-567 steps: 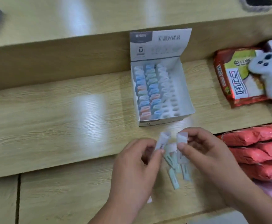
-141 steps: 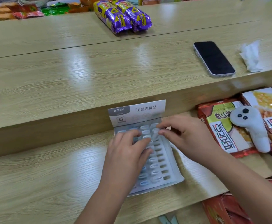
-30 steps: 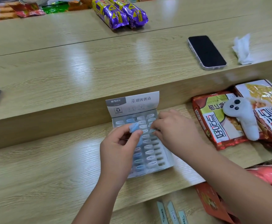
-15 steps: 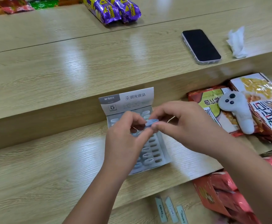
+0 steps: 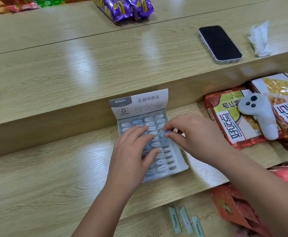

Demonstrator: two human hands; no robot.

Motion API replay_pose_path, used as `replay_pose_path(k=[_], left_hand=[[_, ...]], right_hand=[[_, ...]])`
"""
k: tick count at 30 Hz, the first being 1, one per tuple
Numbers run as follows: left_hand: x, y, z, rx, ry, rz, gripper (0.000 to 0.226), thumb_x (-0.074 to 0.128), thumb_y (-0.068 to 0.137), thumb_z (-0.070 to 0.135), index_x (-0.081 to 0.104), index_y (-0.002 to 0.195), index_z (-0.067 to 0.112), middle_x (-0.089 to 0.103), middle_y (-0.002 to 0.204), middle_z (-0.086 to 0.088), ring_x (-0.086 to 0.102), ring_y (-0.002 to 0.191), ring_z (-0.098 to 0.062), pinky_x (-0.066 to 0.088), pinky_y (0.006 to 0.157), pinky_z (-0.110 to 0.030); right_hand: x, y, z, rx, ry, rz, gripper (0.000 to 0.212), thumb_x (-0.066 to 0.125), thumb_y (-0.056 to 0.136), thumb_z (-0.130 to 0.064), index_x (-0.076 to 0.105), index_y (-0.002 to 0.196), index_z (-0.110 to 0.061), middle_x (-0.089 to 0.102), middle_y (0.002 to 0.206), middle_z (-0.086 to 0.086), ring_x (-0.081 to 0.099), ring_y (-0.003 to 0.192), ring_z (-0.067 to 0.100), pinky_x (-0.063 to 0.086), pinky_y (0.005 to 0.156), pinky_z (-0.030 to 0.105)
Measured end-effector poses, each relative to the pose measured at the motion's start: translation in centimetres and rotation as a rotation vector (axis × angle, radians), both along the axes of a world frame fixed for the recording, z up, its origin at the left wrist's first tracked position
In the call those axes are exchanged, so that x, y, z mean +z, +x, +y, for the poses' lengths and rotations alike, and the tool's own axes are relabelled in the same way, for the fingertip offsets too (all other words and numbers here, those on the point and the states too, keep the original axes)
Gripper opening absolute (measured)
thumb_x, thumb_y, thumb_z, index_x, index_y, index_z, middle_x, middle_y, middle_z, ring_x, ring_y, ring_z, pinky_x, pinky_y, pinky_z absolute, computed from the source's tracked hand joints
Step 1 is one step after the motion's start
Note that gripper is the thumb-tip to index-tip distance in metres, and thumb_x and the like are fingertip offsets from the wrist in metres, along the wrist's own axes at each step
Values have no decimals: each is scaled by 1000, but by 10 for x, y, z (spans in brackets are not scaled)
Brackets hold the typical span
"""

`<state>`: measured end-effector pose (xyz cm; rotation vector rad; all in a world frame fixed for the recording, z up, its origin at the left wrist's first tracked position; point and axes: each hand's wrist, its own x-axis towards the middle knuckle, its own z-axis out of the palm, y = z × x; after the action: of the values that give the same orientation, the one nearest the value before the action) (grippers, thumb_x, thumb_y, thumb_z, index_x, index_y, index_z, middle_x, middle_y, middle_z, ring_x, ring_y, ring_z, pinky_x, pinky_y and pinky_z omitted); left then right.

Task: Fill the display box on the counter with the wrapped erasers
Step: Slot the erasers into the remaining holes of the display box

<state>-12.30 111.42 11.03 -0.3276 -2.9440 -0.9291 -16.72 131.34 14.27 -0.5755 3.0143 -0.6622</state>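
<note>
A white display box with an upright printed lid stands on the wooden counter, its slotted tray holding several wrapped erasers. My left hand lies flat over the tray's left rows, fingers straight, pressing on the erasers. My right hand pinches a blue wrapped eraser at the tray's right column, its lower end down in the slots. Three loose wrapped erasers lie on the lower shelf near me.
Snack bags with a white plush toy lie right of the box. On the raised ledge behind are a black phone, a crumpled tissue and purple packets. Red packets sit at lower right.
Both hands held the blue eraser above the box half a second ago. Now my left hand has let go and lies flat on the tray, while my right hand lowers the eraser into the right column.
</note>
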Motion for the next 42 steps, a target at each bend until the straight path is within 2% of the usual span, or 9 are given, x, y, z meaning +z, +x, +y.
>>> replay_pose_path(k=[9,17,24,26,29,34,37,40,42], left_hand=[[-5,0,0,15,54,17,36,77,86,36,73,119,22,62,139,6,48,137,-18,35,113,-39],[-5,-1,0,15,71,7,35,75,87,39,73,118,23,61,139,8,46,138,-15,32,115,-36],[-8,-1,-1,19,88,30,35,74,86,40,73,117,22,62,139,7,46,138,-16,36,115,-44],[-3,0,-1,9,93,24,36,74,87,38,73,119,20,61,140,5,45,139,-17,35,115,-44],[6,7,-2,-7,99,93,34,71,90,32,73,119,14,63,137,-3,49,136,-24,37,114,-44],[3,61,0,63,165,369,19,64,97,25,74,108,12,71,110,-5,63,105,-21,42,97,-25],[-14,109,7,113,239,433,11,66,99,20,72,100,11,70,93,-7,62,86,-20,49,80,-28],[-39,152,20,124,337,300,18,67,98,21,75,93,6,67,87,-1,56,78,-9,48,73,-24],[-58,170,30,173,356,77,20,66,97,30,75,93,13,67,87,4,56,75,-5,48,70,-23]], right_hand=[[-1,2,-3,37,111,33,15,67,89,-38,73,101,-31,65,101,-12,56,97,15,46,68,31],[-3,12,-4,54,185,118,11,77,84,-22,75,94,-24,71,89,-6,66,82,22,50,53,32],[-5,20,-1,106,379,154,41,81,69,-6,74,105,-26,71,96,-9,62,80,19,30,48,22],[-2,24,1,105,310,173,47,77,71,-1,72,113,-24,70,107,-6,63,86,22,33,48,23],[-1,41,8,-19,11,177,44,62,86,-6,66,126,-22,66,119,-4,63,95,18,47,62,27],[-23,100,24,-265,-281,211,26,58,91,-14,68,115,-18,66,103,-5,60,83,10,49,72,19],[-40,136,30,-317,-294,212,19,61,89,-9,70,105,-13,64,94,-6,59,86,10,43,79,14],[-62,169,30,-363,-265,185,15,62,90,-9,69,103,-10,64,94,-3,58,89,12,44,82,20],[-81,189,29,-407,-223,102,15,63,90,-11,68,104,-12,62,94,-2,54,89,8,41,81,17]])
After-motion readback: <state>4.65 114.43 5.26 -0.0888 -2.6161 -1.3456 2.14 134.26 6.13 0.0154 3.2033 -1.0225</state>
